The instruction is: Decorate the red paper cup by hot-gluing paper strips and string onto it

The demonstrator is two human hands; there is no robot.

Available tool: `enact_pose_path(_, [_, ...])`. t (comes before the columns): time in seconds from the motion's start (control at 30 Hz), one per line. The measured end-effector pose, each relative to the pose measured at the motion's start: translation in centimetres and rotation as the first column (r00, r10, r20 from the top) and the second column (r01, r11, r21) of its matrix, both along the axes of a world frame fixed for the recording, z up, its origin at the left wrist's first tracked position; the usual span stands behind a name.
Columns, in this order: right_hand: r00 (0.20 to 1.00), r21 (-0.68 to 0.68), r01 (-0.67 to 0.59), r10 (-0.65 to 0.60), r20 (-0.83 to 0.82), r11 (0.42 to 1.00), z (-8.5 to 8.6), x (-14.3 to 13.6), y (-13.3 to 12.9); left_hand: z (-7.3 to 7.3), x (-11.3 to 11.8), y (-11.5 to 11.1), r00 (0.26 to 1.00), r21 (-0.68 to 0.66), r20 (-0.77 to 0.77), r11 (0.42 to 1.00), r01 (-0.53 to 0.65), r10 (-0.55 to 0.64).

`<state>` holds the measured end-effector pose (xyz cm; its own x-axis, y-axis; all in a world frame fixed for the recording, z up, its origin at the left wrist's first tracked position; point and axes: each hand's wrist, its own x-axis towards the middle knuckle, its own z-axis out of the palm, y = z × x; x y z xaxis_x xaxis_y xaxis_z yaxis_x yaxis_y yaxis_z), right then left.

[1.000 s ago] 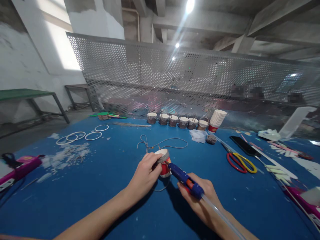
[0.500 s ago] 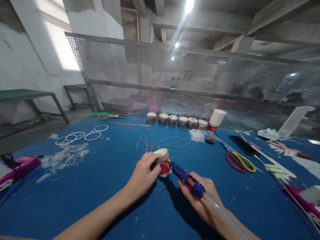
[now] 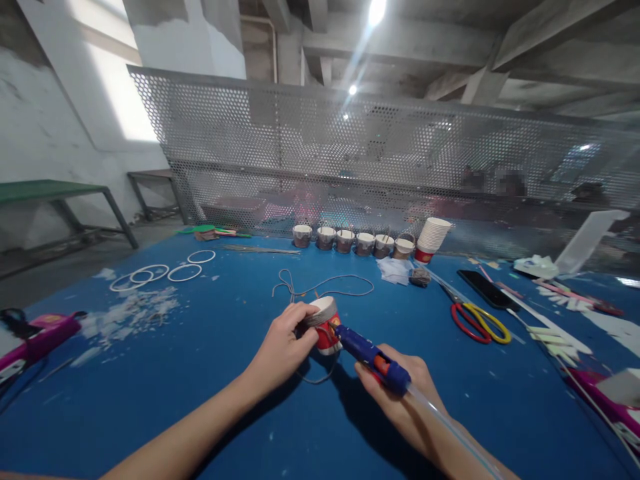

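My left hand (image 3: 287,337) is closed around the left side of a red and white paper cup (image 3: 327,340), tilted slightly on the table. Grey cord is wound round the cup's upper part. The loose grey cord (image 3: 345,277) loops across the table behind the cup, and another stretch hangs below it. In my right hand (image 3: 405,383) is a blue glue gun (image 3: 367,350), its nozzle at the cup's right side just under the wound cord. A clear glue stick (image 3: 445,423) sticks out of the gun's back end. Whether the nozzle touches the cup I cannot tell.
Several cord-wrapped cups (image 3: 345,241) stand in a row at the back, beside a stack of paper cups (image 3: 434,237). Scissors (image 3: 480,322), a phone (image 3: 485,288) and a cord ball (image 3: 420,277) lie to the right. White rings (image 3: 185,273) and scraps lie left.
The glue gun's nozzle has shifted slightly left along the cup, and the left fingers have moved a little to the left. Both hands keep their holds.
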<state>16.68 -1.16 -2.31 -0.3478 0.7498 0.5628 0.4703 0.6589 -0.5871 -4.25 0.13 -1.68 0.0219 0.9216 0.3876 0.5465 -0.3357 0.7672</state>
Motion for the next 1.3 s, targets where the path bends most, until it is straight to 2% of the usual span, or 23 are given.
enact_pose_path(0.17, [0.998,-0.045,0.045,-0.047,-0.039,0.998,0.4,0.2,0.2,-0.2,-0.2,0.1,1.000,0.018,0.004,1.000,0.004,-0.005])
enact_pose_path(0.27, [0.999,-0.033,0.034,-0.035,-0.029,0.999,0.5,0.2,0.0,-0.2,-0.2,0.1,1.000,0.019,0.002,1.000,0.008,-0.008])
enact_pose_path(0.43, [0.998,0.074,-0.019,0.013,0.069,0.997,-0.7,-0.1,-0.2,-0.2,0.1,0.1,1.000,0.034,-0.006,0.999,0.025,-0.025])
enact_pose_path(0.53, [0.994,0.171,-0.023,0.004,0.112,0.985,-1.4,-0.2,0.0,-0.2,0.1,0.1,0.999,0.050,-0.024,0.998,0.032,-0.031])
enact_pose_path(0.63, [0.994,0.213,-0.007,-0.016,0.110,0.977,-1.4,-0.1,0.3,-0.1,0.1,0.1,0.999,0.056,-0.038,0.998,0.032,-0.030])
enact_pose_path(0.8, [0.994,0.168,0.013,-0.031,0.103,0.986,-1.0,0.2,0.3,0.0,0.2,0.0,0.998,0.057,-0.056,0.998,0.022,-0.019])
enact_pose_path(1.07, [0.989,0.245,-0.005,-0.032,0.147,0.969,-1.7,0.1,0.3,-0.1,0.1,0.1,0.997,0.075,-0.081,0.997,0.021,-0.015])
enact_pose_path(1.3, [0.994,0.130,0.008,-0.022,0.106,0.991,-0.6,0.2,0.1,-0.3,0.1,0.0,0.996,0.087,-0.085,0.996,0.032,-0.024])
